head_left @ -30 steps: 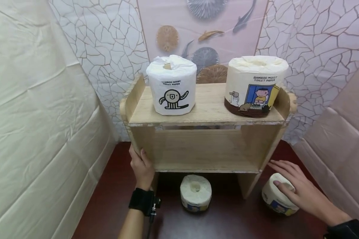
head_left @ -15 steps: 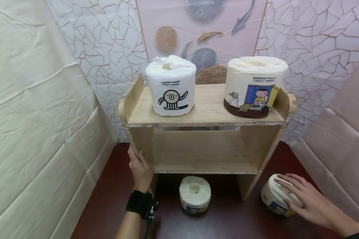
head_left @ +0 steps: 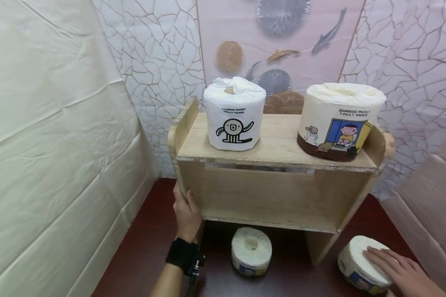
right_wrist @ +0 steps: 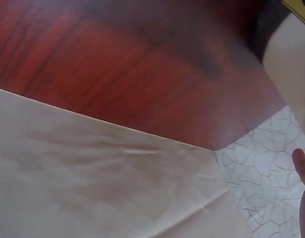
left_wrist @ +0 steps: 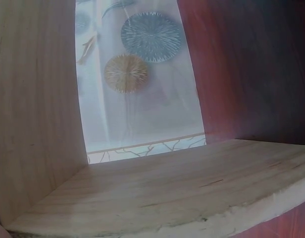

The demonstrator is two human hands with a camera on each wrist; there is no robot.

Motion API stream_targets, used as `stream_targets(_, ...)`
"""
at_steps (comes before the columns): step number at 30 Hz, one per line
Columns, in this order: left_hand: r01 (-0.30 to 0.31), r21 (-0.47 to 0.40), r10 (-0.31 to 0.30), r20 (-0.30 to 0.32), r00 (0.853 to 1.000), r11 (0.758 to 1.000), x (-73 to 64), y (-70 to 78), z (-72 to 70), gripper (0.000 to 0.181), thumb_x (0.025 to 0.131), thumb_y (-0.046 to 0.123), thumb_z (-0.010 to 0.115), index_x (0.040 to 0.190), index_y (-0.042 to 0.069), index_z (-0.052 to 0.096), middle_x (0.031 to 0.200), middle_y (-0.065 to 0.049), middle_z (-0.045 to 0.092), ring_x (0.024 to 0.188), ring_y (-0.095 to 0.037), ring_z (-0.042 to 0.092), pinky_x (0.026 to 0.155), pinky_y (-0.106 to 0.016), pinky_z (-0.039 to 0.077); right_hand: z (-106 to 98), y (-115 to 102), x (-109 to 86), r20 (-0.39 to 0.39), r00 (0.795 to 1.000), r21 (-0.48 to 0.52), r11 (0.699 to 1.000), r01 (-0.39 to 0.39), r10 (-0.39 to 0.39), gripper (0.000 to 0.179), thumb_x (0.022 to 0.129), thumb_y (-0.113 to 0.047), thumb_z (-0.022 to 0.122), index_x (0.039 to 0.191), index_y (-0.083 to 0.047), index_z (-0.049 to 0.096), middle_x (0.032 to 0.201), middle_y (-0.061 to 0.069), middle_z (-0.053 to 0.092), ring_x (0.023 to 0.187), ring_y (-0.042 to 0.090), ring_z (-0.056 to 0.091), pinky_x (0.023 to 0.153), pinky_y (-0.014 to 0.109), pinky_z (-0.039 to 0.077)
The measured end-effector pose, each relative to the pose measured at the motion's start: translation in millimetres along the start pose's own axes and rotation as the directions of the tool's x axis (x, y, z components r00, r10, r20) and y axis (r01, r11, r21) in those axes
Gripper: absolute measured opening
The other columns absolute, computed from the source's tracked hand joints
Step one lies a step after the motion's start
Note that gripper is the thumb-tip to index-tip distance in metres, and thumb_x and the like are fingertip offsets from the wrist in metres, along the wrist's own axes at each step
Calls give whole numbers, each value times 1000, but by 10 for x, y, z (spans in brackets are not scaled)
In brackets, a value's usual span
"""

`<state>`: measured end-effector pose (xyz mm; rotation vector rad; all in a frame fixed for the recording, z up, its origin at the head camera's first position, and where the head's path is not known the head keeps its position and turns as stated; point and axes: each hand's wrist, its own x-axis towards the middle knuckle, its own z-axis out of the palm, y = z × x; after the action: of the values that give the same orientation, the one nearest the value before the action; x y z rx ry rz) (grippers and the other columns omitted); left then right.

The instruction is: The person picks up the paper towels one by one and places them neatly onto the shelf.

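Note:
My left hand (head_left: 187,216) grips the left side panel of a wooden shelf (head_left: 267,198), thumb on the front edge. Its middle tier shows close up in the left wrist view. At the lower right, my right hand (head_left: 406,270) lies with fairly straight fingers on top of a wrapped toilet roll (head_left: 357,258); its thumb is mostly out of frame. In the right wrist view a fingertip (right_wrist: 302,163) and part of the roll (right_wrist: 288,59) show at the right edge.
On the top board stand a white toilet roll (head_left: 234,115) and a larger cream one (head_left: 338,119). Another roll (head_left: 251,251) sits on the dark red table (head_left: 141,264) under the shelf. Fabric walls (head_left: 59,144) close in the sides and back.
The head view has shifted, so everything sits further right and lower. My right hand has come down from hovering over the roll to touching its top. My left hand keeps its hold.

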<state>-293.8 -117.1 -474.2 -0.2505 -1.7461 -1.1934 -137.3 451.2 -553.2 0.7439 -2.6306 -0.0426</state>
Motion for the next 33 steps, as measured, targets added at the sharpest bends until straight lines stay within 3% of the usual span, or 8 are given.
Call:
stream_targets(4, 3, -19, -3, 22, 1000, 1000, -32, 25, 73, 47, 111, 5, 50, 156, 4, 38, 125, -36, 65, 104, -48, 71, 74, -62, 58, 58, 129, -109, -109, 989, 39, 993, 108, -103, 92, 82, -59, 84, 157, -27, 40, 166, -28, 8, 152, -11, -2, 124, 26, 17)
stream_targets(6, -6, -27, 6, 23, 1000, 1000, -32, 28, 102, 48, 111, 5, 50, 157, 4, 38, 125, -36, 65, 104, -47, 71, 75, -61, 59, 78, 209, -113, -190, 966, 44, 981, 189, -178, 66, 98, -65, 64, 147, -23, 48, 157, -24, 27, 153, -9, 5, 119, 10, -2)
stream_targets(9, -25, -19, 25, -8, 1000, 1000, -23, 12, 104, 48, 109, 3, 52, 156, 3, 39, 121, -35, 66, 100, -46, 72, 73, -60, 58, 98, 264, -77, -234, 948, 25, 974, 226, -214, 58, 105, -68, 39, 133, -20, 56, 139, -10, 49, 153, -7, 7, 118, 10, 12)
stream_targets(14, -35, 9, 36, -48, 998, 999, -12, -29, 28, 46, 108, 1, 52, 153, 4, 42, 119, -34, 66, 98, -47, 70, 72, -61, 56, 90, 222, -6, -152, 980, 29, 990, 137, -131, 59, 69, -44, 93, 112, -16, 63, 121, -1, 56, 143, -15, 7, 76, 16, 42)
stream_targets(17, -34, 6, 34, -33, 999, 999, -9, -38, 16, 47, 108, 1, 51, 154, 4, 42, 123, -34, 65, 103, -47, 70, 75, -63, 56, 106, 173, -13, -132, 986, 24, 995, 101, -97, 78, 42, -27, 95, 112, -18, 61, 118, 0, 54, 140, -16, 7, 64, 27, 46)
stream_targets(24, -49, -15, 49, -25, 999, 999, 13, -25, 36, 49, 107, -3, 52, 154, 2, 41, 128, -34, 64, 107, -45, 70, 76, -62, 57, 121, 174, -33, -163, 979, 32, 991, 130, -123, 60, 82, -61, 84, 112, -15, 59, 121, 0, 54, 136, -9, 20, 62, 33, 47)
stream_targets(31, -46, -10, 45, -36, 998, 999, -1, -34, 38, 47, 107, -4, 52, 153, 2, 42, 124, -33, 65, 104, -45, 70, 74, -61, 56, 56, 110, -28, -127, 988, 16, 995, 94, -92, 72, 45, -25, 94, 109, -16, 62, 111, 8, 60, 126, -2, 31, 62, 33, 48)
stream_targets(33, -41, -2, 40, -41, 998, 999, -7, -33, 25, 47, 107, -3, 52, 152, 2, 43, 123, -34, 65, 103, -45, 70, 74, -61, 56, 41, 97, -9, -146, 984, 17, 994, 106, -102, 63, 56, -31, 93, 108, -17, 62, 113, 6, 59, 130, -5, 29, 66, 27, 47)
